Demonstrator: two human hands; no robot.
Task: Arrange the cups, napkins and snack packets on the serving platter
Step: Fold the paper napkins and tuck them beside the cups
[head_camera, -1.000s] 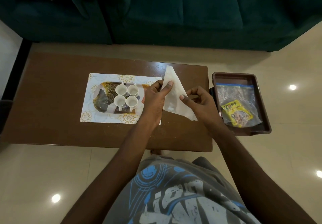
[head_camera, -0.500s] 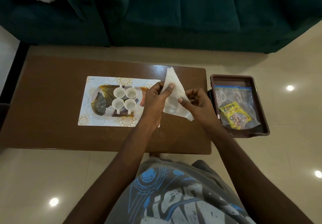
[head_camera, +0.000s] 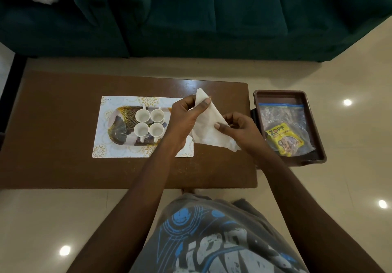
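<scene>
Well, a brown counter [head_camera: 53, 124] stands on a shiny pale floor [head_camera: 350, 71], with a dark green sofa [head_camera: 191, 13] on the far side. On a flowery mat [head_camera: 101, 145] sits the serving platter [head_camera: 121, 122], and four white cups [head_camera: 141, 116] stand on it in a square. Just right of the counter is a brown tray [head_camera: 282, 95]. A yellow snack packet [head_camera: 282, 138] and a clear bag [head_camera: 280, 113] lie in it. Both grips pinch a white napkin [head_camera: 209, 128] above the counter, right of the platter. The left hand [head_camera: 184, 119] has its far corner and the right hand [head_camera: 241, 130] its near edge. Half a second ago they held it the same way. The cups and packet have not moved.
</scene>
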